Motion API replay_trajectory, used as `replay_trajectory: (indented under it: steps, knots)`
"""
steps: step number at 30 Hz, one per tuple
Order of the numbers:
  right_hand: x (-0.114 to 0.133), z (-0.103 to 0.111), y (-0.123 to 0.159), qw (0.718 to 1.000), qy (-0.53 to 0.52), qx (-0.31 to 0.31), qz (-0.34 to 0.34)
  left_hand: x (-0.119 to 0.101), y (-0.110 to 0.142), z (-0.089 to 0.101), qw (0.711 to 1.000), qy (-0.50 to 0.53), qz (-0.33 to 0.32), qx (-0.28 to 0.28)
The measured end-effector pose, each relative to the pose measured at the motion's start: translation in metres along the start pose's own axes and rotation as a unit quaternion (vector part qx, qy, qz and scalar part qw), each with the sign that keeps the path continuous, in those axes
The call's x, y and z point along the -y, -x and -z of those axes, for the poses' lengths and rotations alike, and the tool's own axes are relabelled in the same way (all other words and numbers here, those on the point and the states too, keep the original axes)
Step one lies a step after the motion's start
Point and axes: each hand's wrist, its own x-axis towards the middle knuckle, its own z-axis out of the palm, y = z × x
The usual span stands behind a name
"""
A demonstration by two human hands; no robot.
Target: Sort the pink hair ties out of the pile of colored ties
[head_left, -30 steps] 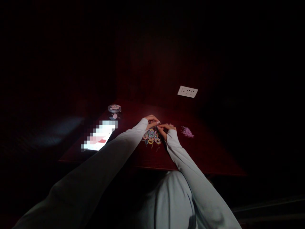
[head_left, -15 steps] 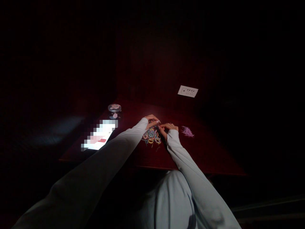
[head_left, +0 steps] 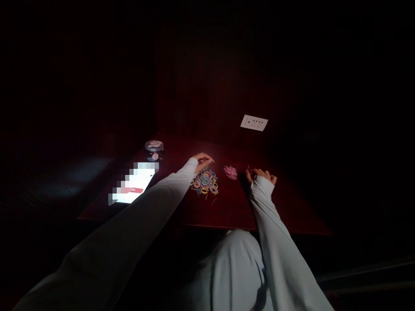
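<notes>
Small coloured elastic hair ties lie in a mixed pile (head_left: 205, 182) on the dark red table. Above the far side of that pile is my left hand (head_left: 203, 162), thumb and fingertips drawn together; whatever is in them, if anything, is too small to make out. My right hand (head_left: 263, 176) is farther right, pinching a small pink-purple hair tie (head_left: 248, 169) that stands up from its fingertips. Between the two hands lies a separate pile of pink hair ties (head_left: 230, 172). The purple heap on the right is hidden by my right hand.
A lit phone-like screen (head_left: 134, 185), partly blurred out, lies at the left beside my left sleeve. Behind it stands a lidded jar (head_left: 154, 150). A white socket plate (head_left: 254, 122) is on the wall. The table's front edge (head_left: 214, 226) runs before my knee.
My right hand has moved right, from beside my left hand to the purple heap, which it now covers. The pink pile has come into view. My left hand has barely shifted.
</notes>
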Motion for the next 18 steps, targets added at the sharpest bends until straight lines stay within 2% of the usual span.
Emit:
replay_trajectory:
  steps: [4, 8, 12, 15, 18]
  knots:
    - [-0.027, -0.001, -0.001, 0.998, 0.018, 0.040, -0.042, -0.008, -0.002, 0.008, 0.997, 0.047, 0.040, -0.051]
    - [-0.042, 0.000, -0.001, 0.997, 0.007, 0.047, -0.067, -0.013, -0.005, 0.017, 0.984, 0.087, 0.081, -0.130]
    - [-0.047, 0.002, -0.001, 0.996, -0.006, 0.055, -0.076, -0.011, -0.012, 0.020, 0.964, 0.130, 0.123, -0.195]
    - [-0.044, 0.004, -0.001, 0.993, -0.006, 0.076, -0.088, -0.008, -0.015, 0.019, 0.957, 0.148, 0.134, -0.209]
    - [-0.040, 0.007, -0.003, 0.988, -0.018, 0.078, -0.128, -0.006, -0.016, 0.017, 0.956, 0.154, 0.139, -0.209]
